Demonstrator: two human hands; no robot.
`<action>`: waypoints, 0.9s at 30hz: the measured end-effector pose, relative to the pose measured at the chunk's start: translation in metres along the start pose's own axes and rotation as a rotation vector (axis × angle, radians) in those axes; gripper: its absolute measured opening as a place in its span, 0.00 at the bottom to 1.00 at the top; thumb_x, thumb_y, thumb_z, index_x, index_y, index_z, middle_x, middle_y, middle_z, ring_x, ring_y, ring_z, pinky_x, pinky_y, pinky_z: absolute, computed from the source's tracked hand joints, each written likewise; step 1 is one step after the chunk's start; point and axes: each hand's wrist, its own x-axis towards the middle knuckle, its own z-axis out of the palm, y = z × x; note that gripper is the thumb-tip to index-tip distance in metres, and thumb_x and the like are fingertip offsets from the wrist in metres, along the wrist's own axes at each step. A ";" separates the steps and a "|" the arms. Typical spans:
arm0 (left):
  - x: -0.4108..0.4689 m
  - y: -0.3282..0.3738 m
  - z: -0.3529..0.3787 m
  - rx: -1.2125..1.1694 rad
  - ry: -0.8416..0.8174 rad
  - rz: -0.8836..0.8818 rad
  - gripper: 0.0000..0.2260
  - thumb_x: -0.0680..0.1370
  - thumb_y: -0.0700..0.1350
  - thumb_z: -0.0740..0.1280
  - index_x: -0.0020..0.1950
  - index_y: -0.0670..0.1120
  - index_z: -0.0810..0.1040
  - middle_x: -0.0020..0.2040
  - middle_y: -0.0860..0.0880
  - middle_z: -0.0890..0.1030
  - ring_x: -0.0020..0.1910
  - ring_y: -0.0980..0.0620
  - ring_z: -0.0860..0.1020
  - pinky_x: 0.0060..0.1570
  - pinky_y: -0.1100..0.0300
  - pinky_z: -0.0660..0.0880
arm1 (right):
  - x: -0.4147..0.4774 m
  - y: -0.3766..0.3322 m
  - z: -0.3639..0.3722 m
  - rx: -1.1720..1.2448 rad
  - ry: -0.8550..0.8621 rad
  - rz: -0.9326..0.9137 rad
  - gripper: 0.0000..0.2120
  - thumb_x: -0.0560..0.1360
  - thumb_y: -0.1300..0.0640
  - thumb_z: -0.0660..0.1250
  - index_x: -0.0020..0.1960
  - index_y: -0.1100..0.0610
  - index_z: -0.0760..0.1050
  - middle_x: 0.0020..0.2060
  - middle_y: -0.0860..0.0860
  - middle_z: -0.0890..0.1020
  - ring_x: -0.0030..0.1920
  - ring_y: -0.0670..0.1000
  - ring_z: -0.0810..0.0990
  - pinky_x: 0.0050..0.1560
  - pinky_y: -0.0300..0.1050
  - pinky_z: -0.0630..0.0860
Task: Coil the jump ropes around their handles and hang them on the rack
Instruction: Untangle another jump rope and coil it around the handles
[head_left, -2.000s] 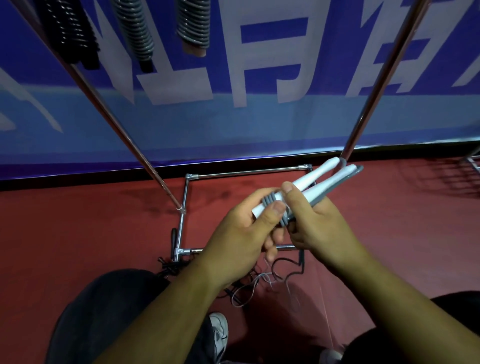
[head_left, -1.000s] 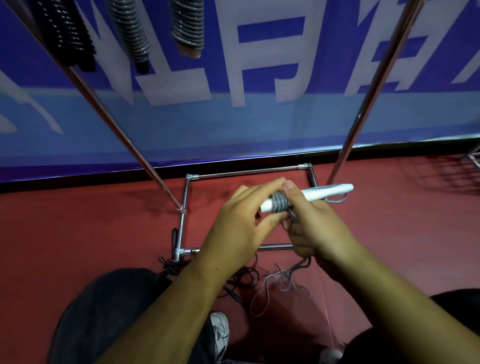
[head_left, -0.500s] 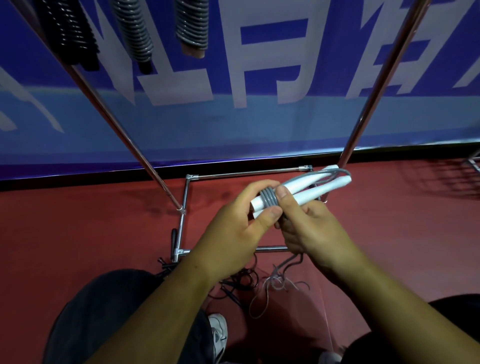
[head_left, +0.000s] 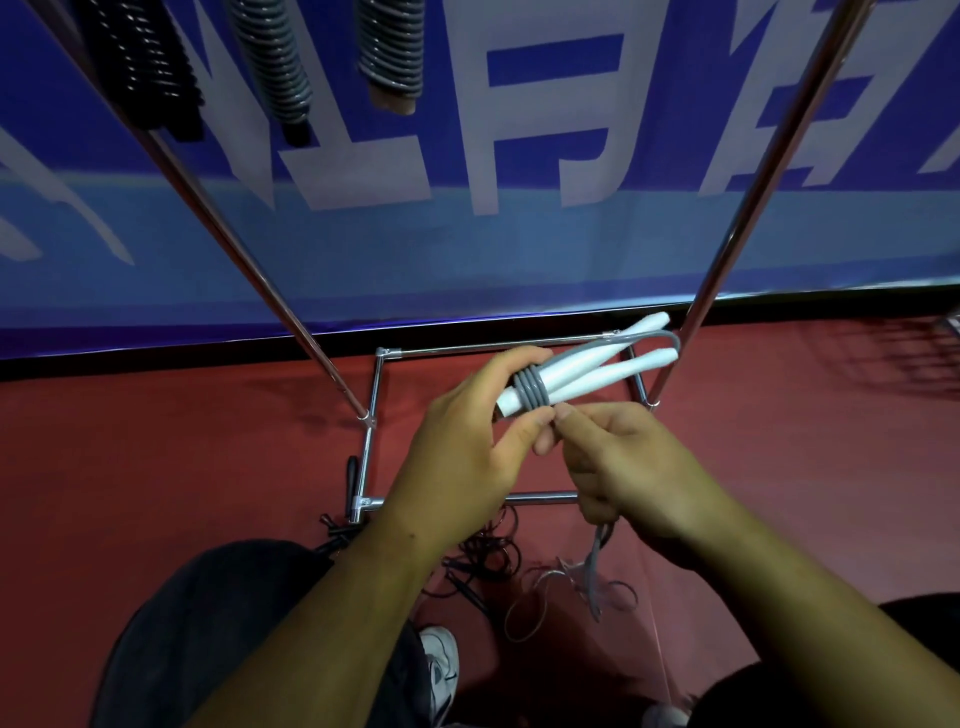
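Red sports floor and a blue banner lie behind the work. My view shows the left hand clamped on the near ends of the two white handles, fingers over the top, thumb beneath. The right hand pinches the grey rope just under the handles, its other fingers curled round the strand.

Half a second ago that thumb lay on top of the coil; now the hand sits below it, so another turn is going round. About four tight turns show, a wider band than two seconds ago.

The slack tail drops to the floor, so I judge plenty of winding remains. Beyond stands the rack, coiled ropes already hanging near its top.
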 end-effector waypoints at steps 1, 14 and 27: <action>0.000 0.000 0.000 0.061 0.020 0.040 0.19 0.79 0.41 0.73 0.68 0.54 0.77 0.53 0.59 0.82 0.50 0.63 0.79 0.48 0.71 0.71 | -0.001 -0.003 0.000 0.039 -0.008 0.028 0.19 0.86 0.53 0.57 0.40 0.60 0.76 0.26 0.48 0.57 0.24 0.47 0.53 0.25 0.37 0.55; -0.001 -0.005 0.007 -0.043 -0.072 0.054 0.32 0.71 0.32 0.72 0.73 0.52 0.76 0.61 0.59 0.80 0.59 0.60 0.79 0.60 0.64 0.75 | 0.002 0.000 -0.002 0.085 0.131 -0.005 0.27 0.80 0.37 0.61 0.32 0.56 0.68 0.26 0.53 0.61 0.22 0.49 0.56 0.26 0.39 0.57; 0.000 -0.006 -0.003 -0.437 -0.201 -0.189 0.11 0.80 0.42 0.71 0.62 0.50 0.79 0.54 0.52 0.85 0.54 0.52 0.83 0.59 0.54 0.79 | 0.000 -0.002 0.006 0.119 0.021 -0.138 0.26 0.77 0.38 0.61 0.29 0.52 0.59 0.24 0.48 0.54 0.26 0.49 0.50 0.28 0.44 0.52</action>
